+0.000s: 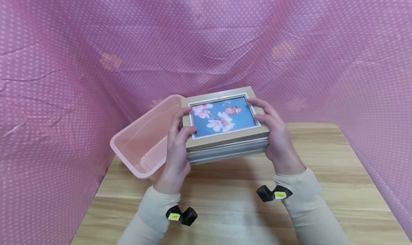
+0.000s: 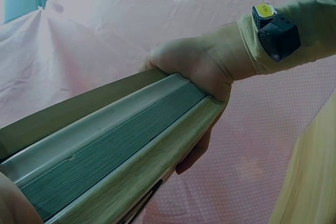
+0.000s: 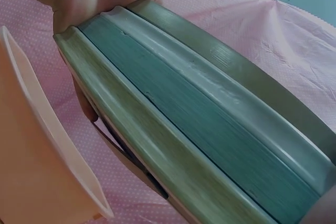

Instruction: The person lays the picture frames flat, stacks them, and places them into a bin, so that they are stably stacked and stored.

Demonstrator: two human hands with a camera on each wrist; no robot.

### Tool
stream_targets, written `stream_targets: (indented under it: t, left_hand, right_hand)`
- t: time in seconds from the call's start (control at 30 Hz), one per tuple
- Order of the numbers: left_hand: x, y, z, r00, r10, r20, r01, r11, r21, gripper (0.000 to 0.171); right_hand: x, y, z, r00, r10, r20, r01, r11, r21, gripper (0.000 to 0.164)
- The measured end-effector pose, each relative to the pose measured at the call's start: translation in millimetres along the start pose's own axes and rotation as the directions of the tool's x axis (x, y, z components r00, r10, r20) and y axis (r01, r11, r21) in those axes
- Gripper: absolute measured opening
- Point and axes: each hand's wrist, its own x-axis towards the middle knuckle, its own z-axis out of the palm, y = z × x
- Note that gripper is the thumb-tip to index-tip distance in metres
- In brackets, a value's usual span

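A stack of several picture frames (image 1: pixel 225 145) is held between my two hands over the table. The top one, a tan picture frame (image 1: pixel 219 94), shows a blue picture with pink-white blossoms and a butterfly. My left hand (image 1: pixel 178 150) grips the stack's left end, thumb and fingers over the top face. At the opposite end my right hand (image 1: pixel 280 139) holds it the same way. From the side, the left wrist view shows a pale frame edge (image 2: pixel 105 119), a dark grey-blue edge (image 2: pixel 121 140) and a wood-coloured edge (image 2: pixel 142 166) pressed together under the tan one.
Behind my left hand, a pink plastic bin (image 1: pixel 127 139) leans at an angle, its open mouth toward me. Wood-grain tabletop (image 1: pixel 322 159) extends below and to the right. Pink dotted cloth (image 1: pixel 206 52) hangs round the back and sides.
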Motion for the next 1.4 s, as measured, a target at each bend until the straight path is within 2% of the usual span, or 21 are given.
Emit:
stream_targets:
  t: [0.2, 0.43, 0.63, 0.83, 1.1, 1.4]
  left_hand:
    - [3.3, 6.4, -8.5, 1.000, -0.004, -0.016, 0.003, 1.000, -0.024, 0.052]
    - [5.3, 17.0, -20.3, 0.997, -0.073, -0.002, 0.072, 0.988, -0.138, 0.051]
    - [7.7, 23.7, -30.5, 0.997, -0.044, -0.065, 0.038, 0.995, -0.087, 0.050]
    - [7.8, 25.7, -40.3, 0.993, -0.038, -0.108, 0.032, 0.998, -0.058, 0.052]
    - [8.7, 26.3, -59.4, 0.982, -0.019, -0.190, 0.012, 0.999, -0.040, 0.050]
    - [7.1, 26.4, -76.3, 0.978, -0.027, -0.207, 0.013, 0.997, -0.070, 0.053]
  right_hand:
    - [15, 2, 10, 1.000, 0.012, 0.020, -0.012, 1.000, -0.006, 0.051]
    - [30, 2, 25, 0.998, 0.024, 0.063, -0.023, 1.000, -0.014, 0.053]
    - [40, 2, 39, 0.994, 0.038, 0.107, -0.036, 0.999, -0.020, 0.054]
    - [47, 9, 50, 0.989, 0.064, 0.132, -0.065, 0.998, 0.002, 0.055]
    - [62, 21, 71, 0.979, 0.083, 0.188, -0.095, 0.994, 0.053, 0.056]
    - [70, 31, 90, 0.976, 0.093, 0.195, -0.104, 0.993, 0.049, 0.058]
